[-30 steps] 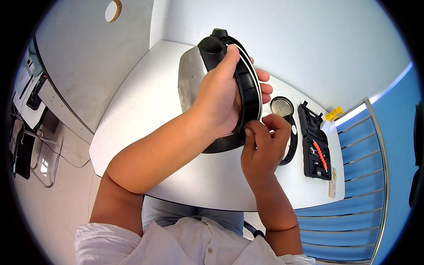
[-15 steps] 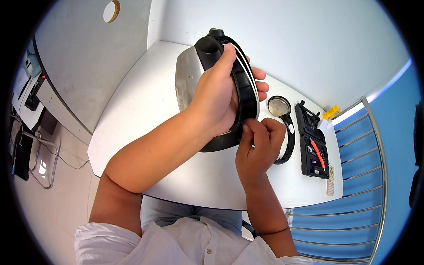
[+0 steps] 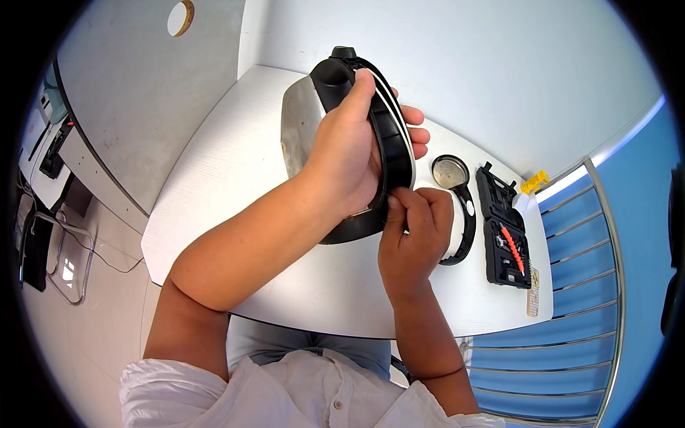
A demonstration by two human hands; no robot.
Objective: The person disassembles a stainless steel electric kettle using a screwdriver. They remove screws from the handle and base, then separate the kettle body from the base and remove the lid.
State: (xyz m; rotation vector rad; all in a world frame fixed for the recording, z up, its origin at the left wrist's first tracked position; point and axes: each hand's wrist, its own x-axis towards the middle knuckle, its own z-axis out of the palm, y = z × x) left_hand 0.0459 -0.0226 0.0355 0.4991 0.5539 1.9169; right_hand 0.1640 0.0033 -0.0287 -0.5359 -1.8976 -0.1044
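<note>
An electric kettle (image 3: 297, 125) with a steel body and black trim is held tilted above the white table. My left hand (image 3: 349, 135) wraps round its black handle (image 3: 391, 146), thumb on the near side and fingertips showing beyond. Along the handle's outer side runs a pale strip. The thumb and bent fingers of my right hand (image 3: 414, 228) pinch at the handle's lower end; whether a small part sits between them is hidden. Just right of that hand lies a black curved piece with a round metal-faced lid (image 3: 450, 171), beside a white part mostly covered by the hand.
A black tool case (image 3: 503, 228) lies unfolded on the table (image 3: 214, 192), an orange-red flexible shaft (image 3: 512, 250) in it. Near it are a yellow object (image 3: 535, 182) and a small beige strip (image 3: 534, 299). Metal railing (image 3: 614, 235) borders the right side; a grey panel stands left.
The kettle and both hands have shifted slightly left. My right hand's fingers still pinch at the handle's lower end.
</note>
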